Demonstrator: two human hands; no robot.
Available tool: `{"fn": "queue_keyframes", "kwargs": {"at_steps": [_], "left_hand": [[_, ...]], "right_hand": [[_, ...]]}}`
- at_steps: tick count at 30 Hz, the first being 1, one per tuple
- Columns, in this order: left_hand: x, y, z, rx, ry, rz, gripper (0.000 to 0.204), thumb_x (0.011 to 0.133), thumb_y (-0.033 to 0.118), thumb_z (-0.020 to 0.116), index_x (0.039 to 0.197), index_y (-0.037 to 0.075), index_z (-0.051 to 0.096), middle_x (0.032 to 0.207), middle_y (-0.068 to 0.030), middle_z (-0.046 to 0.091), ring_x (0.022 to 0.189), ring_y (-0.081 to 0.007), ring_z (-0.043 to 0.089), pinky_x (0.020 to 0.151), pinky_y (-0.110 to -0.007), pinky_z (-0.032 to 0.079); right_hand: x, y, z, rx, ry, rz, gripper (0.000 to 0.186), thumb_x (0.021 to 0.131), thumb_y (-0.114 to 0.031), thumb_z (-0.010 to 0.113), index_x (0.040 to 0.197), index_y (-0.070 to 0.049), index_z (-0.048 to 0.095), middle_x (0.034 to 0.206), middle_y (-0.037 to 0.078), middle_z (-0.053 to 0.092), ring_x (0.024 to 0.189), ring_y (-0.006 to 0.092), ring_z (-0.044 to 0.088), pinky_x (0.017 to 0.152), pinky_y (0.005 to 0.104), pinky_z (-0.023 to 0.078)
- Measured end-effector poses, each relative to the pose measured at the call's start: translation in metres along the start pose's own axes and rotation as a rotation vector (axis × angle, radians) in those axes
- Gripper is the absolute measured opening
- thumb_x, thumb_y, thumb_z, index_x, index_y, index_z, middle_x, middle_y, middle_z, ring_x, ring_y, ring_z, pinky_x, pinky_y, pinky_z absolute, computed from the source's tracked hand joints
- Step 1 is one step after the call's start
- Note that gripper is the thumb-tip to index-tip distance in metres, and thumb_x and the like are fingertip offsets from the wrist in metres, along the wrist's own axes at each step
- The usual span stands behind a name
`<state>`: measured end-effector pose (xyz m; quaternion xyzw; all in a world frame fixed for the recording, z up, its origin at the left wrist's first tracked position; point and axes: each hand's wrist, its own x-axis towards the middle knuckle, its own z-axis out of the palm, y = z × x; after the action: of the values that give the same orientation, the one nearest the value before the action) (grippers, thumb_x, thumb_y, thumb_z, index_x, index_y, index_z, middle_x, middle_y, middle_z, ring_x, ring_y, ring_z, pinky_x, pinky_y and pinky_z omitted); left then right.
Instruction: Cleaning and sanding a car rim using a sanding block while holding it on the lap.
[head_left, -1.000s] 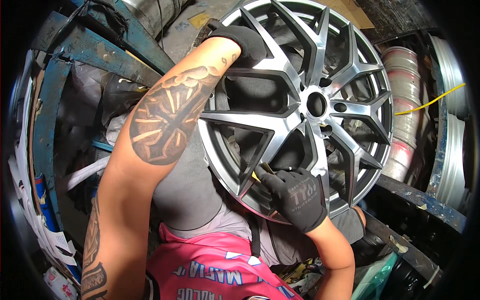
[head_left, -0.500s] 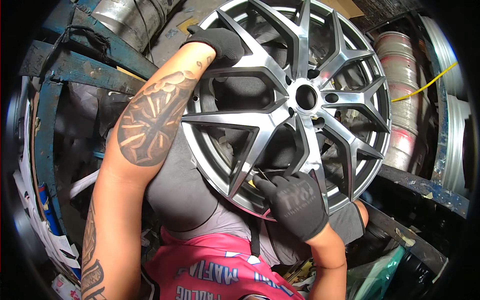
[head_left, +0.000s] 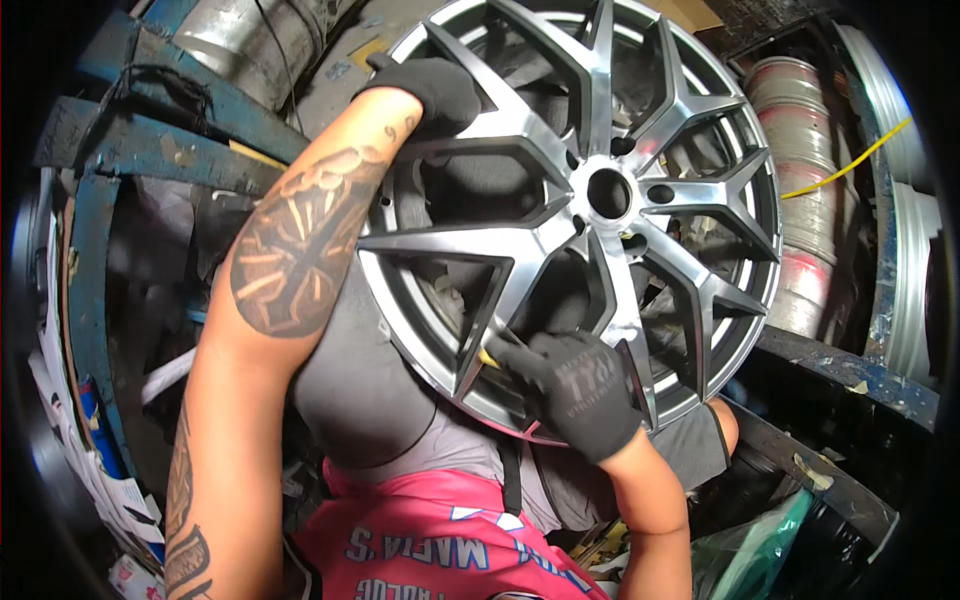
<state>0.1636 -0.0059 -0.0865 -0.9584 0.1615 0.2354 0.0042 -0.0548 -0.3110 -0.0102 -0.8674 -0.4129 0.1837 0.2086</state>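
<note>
A large silver and dark grey alloy wheel [head_left: 540, 243] with Y-shaped spokes leans across my lap, its face toward me. My left hand [head_left: 435, 95], in a black knit glove, is closed over the wheel's upper left edge; most of its fingers are hidden. Down at the lower left spokes, my right hand [head_left: 585, 385], also gloved in black, has its fingers bent together against a spoke. A small yellow piece [head_left: 487, 357] shows at those fingertips. What it is, I cannot make out.
Stacked silver wheel barrels [head_left: 790, 180] stand on the right, with a yellow cord [head_left: 850, 165] across them. A worn blue metal frame [head_left: 200, 100] runs along the left. Another metal barrel [head_left: 245, 40] lies at the upper left. Green plastic [head_left: 760, 550] hangs at the lower right.
My right hand has slid left and slightly up along the spoke, and the yellow piece moved with it. The left hand has shifted a little left on the wheel's edge.
</note>
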Motion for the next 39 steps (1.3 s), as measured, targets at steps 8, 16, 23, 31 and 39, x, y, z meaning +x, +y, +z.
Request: {"fn": "queue_keyframes", "kwargs": {"at_steps": [8,16,23,31,39], "left_hand": [[-0.003,0.002,-0.002,-0.129,-0.006,-0.128,0.045,0.093,0.036,0.053,0.104,0.0,0.078,0.115,-0.0257,0.073,0.11,-0.0421,0.07,0.101,-0.048,0.052],[-0.017,0.019,-0.02,-0.144,0.013,-0.065,0.05,0.095,0.035,0.048,0.106,-0.005,0.075,0.121,-0.0293,0.07,0.115,-0.0454,0.066,0.104,-0.051,0.05],[-0.018,0.007,-0.012,-0.04,0.149,-0.07,0.036,0.09,0.025,0.052,0.098,0.003,0.079,0.109,-0.024,0.074,0.102,-0.0411,0.072,0.095,-0.046,0.055],[-0.015,0.009,-0.018,0.106,-0.083,-0.027,0.047,0.099,0.036,0.046,0.11,0.0,0.074,0.123,-0.0281,0.069,0.121,-0.0413,0.064,0.106,-0.05,0.049],[-0.017,0.02,-0.017,-0.086,0.003,-0.122,0.047,0.101,0.035,0.043,0.113,0.003,0.075,0.127,-0.0226,0.069,0.121,-0.0417,0.065,0.108,-0.051,0.047]], "right_hand": [[0.005,-0.005,0.001,-0.021,-0.051,-0.012,0.047,0.088,-0.012,0.059,0.135,-0.01,0.064,0.088,0.008,0.065,0.081,0.0265,0.065,0.077,0.0404,0.05],[-0.007,-0.01,0.008,-0.086,0.093,-0.005,0.056,0.084,-0.012,0.063,0.14,-0.014,0.063,0.093,0.006,0.069,0.084,0.0241,0.068,0.079,0.0398,0.051],[-0.009,-0.007,-0.025,0.041,-0.105,0.076,0.055,0.085,-0.015,0.062,0.141,-0.01,0.06,0.092,0.007,0.065,0.085,0.0265,0.064,0.079,0.0384,0.05],[0.008,-0.003,0.004,-0.248,0.077,0.007,0.061,0.085,-0.011,0.061,0.145,-0.014,0.06,0.087,0.005,0.062,0.081,0.0229,0.065,0.081,0.0378,0.051],[0.007,0.001,-0.004,-0.108,-0.036,0.155,0.058,0.085,-0.007,0.06,0.142,-0.021,0.063,0.081,0.006,0.062,0.076,0.0246,0.065,0.074,0.0391,0.049]]}}
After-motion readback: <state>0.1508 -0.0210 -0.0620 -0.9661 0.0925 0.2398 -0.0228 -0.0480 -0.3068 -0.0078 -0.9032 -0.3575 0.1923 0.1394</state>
